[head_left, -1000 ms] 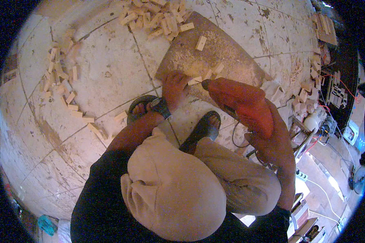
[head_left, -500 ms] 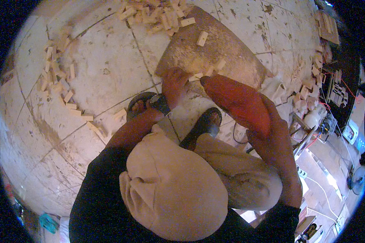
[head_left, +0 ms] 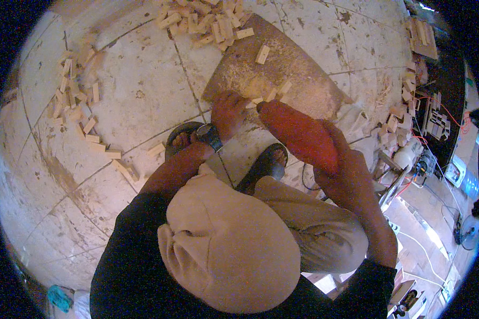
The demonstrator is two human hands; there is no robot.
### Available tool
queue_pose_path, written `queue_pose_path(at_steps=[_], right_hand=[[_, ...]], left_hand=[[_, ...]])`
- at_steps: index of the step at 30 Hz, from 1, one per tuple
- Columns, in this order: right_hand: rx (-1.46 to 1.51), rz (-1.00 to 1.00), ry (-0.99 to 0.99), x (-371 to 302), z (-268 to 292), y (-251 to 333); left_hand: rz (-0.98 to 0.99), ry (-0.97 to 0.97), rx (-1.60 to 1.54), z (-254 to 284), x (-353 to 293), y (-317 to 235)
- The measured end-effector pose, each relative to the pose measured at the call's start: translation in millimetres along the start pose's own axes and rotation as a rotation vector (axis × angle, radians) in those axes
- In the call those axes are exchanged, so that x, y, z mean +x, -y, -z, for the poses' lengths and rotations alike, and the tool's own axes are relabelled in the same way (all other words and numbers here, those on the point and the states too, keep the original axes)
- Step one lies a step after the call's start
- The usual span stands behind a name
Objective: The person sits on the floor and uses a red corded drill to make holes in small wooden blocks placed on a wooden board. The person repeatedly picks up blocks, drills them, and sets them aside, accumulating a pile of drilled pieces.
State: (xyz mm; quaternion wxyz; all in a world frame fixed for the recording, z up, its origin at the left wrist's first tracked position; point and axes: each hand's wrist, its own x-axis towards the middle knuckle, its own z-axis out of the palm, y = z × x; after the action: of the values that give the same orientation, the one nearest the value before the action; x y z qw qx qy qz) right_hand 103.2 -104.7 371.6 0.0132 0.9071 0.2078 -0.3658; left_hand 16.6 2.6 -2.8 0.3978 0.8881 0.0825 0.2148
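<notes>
My left hand [head_left: 229, 114], a dark watch on its wrist, is at the near edge of a brown board [head_left: 303, 85] dusted with sawdust. Its fingers are closed on a small pale wooden block [head_left: 256, 101], mostly hidden by them. From the right, my right hand [head_left: 332, 139] is wrapped round a long red tool [head_left: 298, 127]; blur hides its exact kind. The tool's dark tip points at the block, close to my left fingers. More small blocks [head_left: 285, 87] lie on the board just beyond, and a single block [head_left: 262, 54] rests farther up.
A heap of wooden blocks [head_left: 202, 21] lies at the far side, and a curved row of blocks [head_left: 72, 98] at the left. On the right are more blocks [head_left: 391, 122], cables, a white canister [head_left: 408, 154] and a fan [head_left: 469, 231]. My sandalled feet [head_left: 277, 159] are close below.
My right hand and the red tool have shifted slightly left. The left hand stays nearly in place, while the small blocks beside the tip look slightly rearranged. The view has shifted a little.
</notes>
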Motion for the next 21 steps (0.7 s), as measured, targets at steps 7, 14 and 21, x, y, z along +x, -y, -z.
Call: queue_pose_path(at_steps=[7, 14, 21], right_hand=[[-0.081, -0.059, 0.03, 2.5, -2.5, 2.8], [-0.103, 0.01, 0.057, 10.9, -2.8, -8.4], [-0.066, -0.078, 0.026, 11.3, -1.7, -1.7]], left_hand=[[0.005, 0.021, 0.074, -24.6, -7.1, 9.3], [-0.066, 0.051, 0.034, -25.5, -7.1, 4.4], [-0.097, -0.078, 0.026, -29.3, -10.2, -4.5]])
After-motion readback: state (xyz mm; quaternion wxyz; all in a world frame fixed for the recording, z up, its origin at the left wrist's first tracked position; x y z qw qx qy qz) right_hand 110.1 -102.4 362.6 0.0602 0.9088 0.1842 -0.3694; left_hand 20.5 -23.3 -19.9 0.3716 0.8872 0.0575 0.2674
